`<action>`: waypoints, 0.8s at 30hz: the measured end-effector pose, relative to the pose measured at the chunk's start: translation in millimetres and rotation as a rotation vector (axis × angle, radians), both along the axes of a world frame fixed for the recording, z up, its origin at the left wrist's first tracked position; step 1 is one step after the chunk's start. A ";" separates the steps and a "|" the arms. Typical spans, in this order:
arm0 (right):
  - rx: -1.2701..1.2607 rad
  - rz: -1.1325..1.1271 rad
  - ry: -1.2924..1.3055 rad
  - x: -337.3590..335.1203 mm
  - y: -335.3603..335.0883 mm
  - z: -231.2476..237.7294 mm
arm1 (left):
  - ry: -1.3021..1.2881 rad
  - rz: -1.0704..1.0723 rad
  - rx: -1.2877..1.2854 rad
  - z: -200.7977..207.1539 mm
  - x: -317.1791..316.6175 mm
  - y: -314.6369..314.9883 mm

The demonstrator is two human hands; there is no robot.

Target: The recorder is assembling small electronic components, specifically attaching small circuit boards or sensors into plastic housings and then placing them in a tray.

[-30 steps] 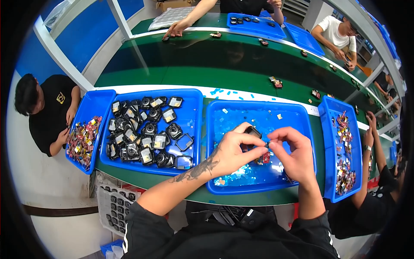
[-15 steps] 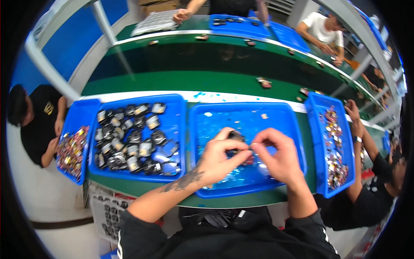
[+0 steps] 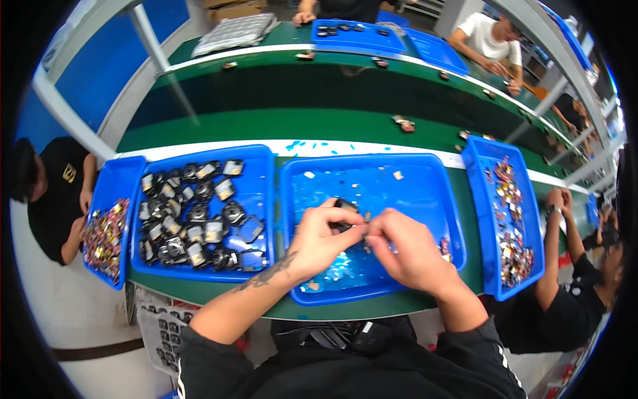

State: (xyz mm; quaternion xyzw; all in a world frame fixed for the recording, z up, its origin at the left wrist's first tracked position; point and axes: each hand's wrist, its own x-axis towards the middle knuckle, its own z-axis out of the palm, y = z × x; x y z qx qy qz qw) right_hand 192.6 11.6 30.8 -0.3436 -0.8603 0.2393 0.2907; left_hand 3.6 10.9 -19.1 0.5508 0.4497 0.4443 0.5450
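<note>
Green worktop (image 3: 372, 308) carried a blue tray (image 3: 415, 186) along its near edge. Above the tray's middle, the left hand (image 3: 320, 238) pinched a dark casing (image 3: 346, 205); the right hand (image 3: 407, 251) curled beside it, any grip unclear. It seemed light, stiff, slightly slick, best held by its rim.

Blue wall panel (image 3: 101, 88), grey post (image 3: 150, 38), pale floor (image 3: 76, 299).

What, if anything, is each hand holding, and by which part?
The left hand holds a black piece; the exact spot is hidden. Whether the right hand holds anything cannot be told.
</note>
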 end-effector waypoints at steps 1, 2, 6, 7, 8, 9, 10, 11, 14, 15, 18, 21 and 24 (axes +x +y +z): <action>0.000 -0.100 0.010 6.5 3.8 -4.4 | -0.005 0.002 -0.019 3.9 0.9 1.1; -0.002 -0.200 0.016 13.9 9.1 -11.3 | -0.014 0.002 -0.040 6.6 1.6 1.4; -0.205 -0.292 0.219 10.9 20.7 -9.9 | -0.083 -0.028 -0.082 -0.5 -4.4 5.1; -0.282 -0.202 0.242 8.9 18.9 -12.0 | -0.105 -0.038 -0.083 -1.4 -7.5 2.4; -0.360 -0.104 0.264 6.1 17.2 -15.1 | -0.100 -0.012 -0.087 -1.8 -8.6 -0.1; -0.367 -0.018 0.329 0.5 18.3 -17.8 | -0.186 -0.067 -0.108 -2.4 -6.2 -1.6; -0.376 0.008 0.402 -0.1 18.1 -23.7 | -0.262 -0.096 -0.121 -1.1 -8.5 -4.8; -0.390 0.049 0.479 0.9 18.7 -32.9 | -0.240 -0.164 -0.096 4.4 -8.4 -5.9; -0.415 -0.010 0.528 14.1 9.2 -26.8 | -0.227 -0.347 -0.015 5.0 2.9 -0.6; -0.452 -0.096 0.564 14.5 3.8 -25.5 | -0.249 -0.367 -0.035 7.0 6.7 1.4; -0.582 -0.118 0.579 26.4 3.0 -23.7 | -0.348 -0.407 -0.048 1.2 14.3 0.4; -0.456 -0.199 0.625 20.6 4.3 -26.3 | -0.364 -0.201 -0.091 5.1 11.9 -0.9; -0.440 -0.236 0.696 2.1 5.7 -20.3 | -0.383 0.113 0.038 -6.7 1.3 0.2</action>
